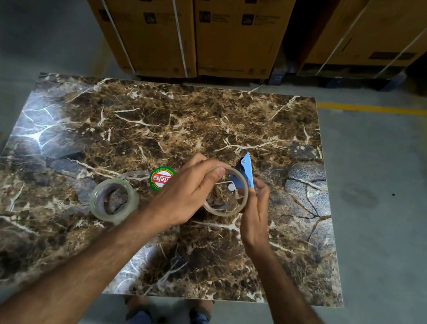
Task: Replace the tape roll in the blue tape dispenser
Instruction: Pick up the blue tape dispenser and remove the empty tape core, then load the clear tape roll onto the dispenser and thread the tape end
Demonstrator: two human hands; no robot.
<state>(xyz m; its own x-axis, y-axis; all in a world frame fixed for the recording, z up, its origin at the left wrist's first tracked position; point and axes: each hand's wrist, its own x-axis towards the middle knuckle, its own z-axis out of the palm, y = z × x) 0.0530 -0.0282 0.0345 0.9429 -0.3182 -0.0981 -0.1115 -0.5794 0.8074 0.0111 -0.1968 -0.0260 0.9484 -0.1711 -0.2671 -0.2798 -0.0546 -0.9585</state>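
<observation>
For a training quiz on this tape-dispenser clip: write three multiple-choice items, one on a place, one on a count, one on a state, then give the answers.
1. Where does the full clear tape roll lie?
A. On the tabletop, left of both hands
B. On the floor
C. On the cardboard boxes

2. How many tape rings are in view?
A. One
B. Two
C. Four

3. What is the state of the thin ring?
A. Lying free on the tabletop
B. Held up between both hands
C. Stacked on the full roll

Answers:
1 A: it rests on the marble-patterned tabletop, beside the left hand.
2 B: one full roll, one thin ring.
3 B: the left hand and right hand grip it by the blue dispenser.
</observation>
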